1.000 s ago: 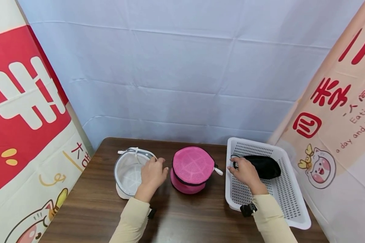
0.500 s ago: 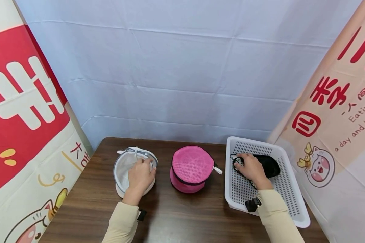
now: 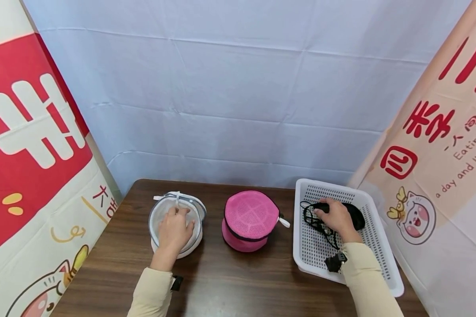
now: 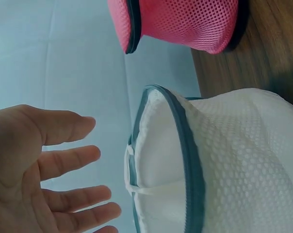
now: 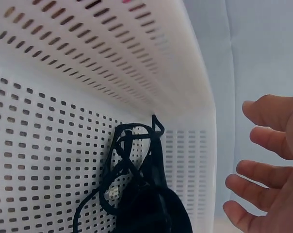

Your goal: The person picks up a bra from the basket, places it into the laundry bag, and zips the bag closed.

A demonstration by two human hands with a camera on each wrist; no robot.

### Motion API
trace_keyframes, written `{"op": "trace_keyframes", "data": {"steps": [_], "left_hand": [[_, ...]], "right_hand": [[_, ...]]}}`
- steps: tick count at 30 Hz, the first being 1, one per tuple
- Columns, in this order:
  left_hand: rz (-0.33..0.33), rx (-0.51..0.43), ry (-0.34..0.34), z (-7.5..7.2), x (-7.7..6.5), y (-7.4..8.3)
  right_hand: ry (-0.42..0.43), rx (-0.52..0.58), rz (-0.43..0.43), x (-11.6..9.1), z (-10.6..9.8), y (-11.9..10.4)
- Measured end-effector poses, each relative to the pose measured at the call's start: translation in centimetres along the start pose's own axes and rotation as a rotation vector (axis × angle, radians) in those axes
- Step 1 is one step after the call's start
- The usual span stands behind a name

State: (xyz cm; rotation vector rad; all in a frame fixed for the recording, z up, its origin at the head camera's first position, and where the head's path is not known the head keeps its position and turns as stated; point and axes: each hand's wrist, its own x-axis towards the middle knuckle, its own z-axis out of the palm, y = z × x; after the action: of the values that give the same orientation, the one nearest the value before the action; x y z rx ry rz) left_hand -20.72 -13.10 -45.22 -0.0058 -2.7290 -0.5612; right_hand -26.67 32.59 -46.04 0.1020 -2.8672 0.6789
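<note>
On the left of the table a white mesh laundry bag [image 3: 155, 222] with a grey-blue zipper edge stands with its lid folded back. My left hand [image 3: 174, 231] is over its mouth in the head view. In the left wrist view the spread fingers [image 4: 71, 162] hold nothing. A black bra [image 3: 355, 215] with thin straps [image 5: 122, 150] lies in the white plastic basket [image 3: 381, 281] on the right. Above it, my right hand [image 3: 337, 220] covers part of it in the head view. The right wrist view shows these fingers [image 5: 255, 191] loosely spread, apart from the bra.
A pink round mesh laundry bag [image 3: 251, 215] with a black zipper stands between the hands, its lid on top and a white pull tab on its right. Dark wooden table [image 3: 238, 281] extends in front. Pale blue cloth [image 3: 238, 88] hangs behind, with printed banners at both sides.
My left hand has shifted left, from the white bag's right rim to over its mouth. My right hand has moved right, from the bra's straps towards its cups. The bags and basket stay put.
</note>
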Motion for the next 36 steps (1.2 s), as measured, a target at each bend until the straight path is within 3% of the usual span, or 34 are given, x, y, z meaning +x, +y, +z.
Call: {"op": "trace_keyframes", "data": {"steps": [7,13,19,29,36], "left_hand": [[-0.001,-0.006,0.08,-0.2,-0.1,-0.8],[-0.027,0.017,0.108,-0.7,-0.4,-1.8],[-0.076,0.0,0.109,-0.9,-0.4,-2.7],[-0.14,-0.014,0.055,-1.0,-0.4,-3.8],[-0.169,-0.038,0.074,-1.3,-0.5,-4.3]], "right_hand": [[0.04,0.022,0.069,0.3,-0.4,1.1],[0.044,0.038,0.147,0.4,-0.1,2.3],[0.074,0.063,0.233,0.6,0.2,3.2],[0.086,0.074,0.313,0.4,-0.1,4.9],[0.099,0.087,0.467,0.0,0.3,5.9]]}}
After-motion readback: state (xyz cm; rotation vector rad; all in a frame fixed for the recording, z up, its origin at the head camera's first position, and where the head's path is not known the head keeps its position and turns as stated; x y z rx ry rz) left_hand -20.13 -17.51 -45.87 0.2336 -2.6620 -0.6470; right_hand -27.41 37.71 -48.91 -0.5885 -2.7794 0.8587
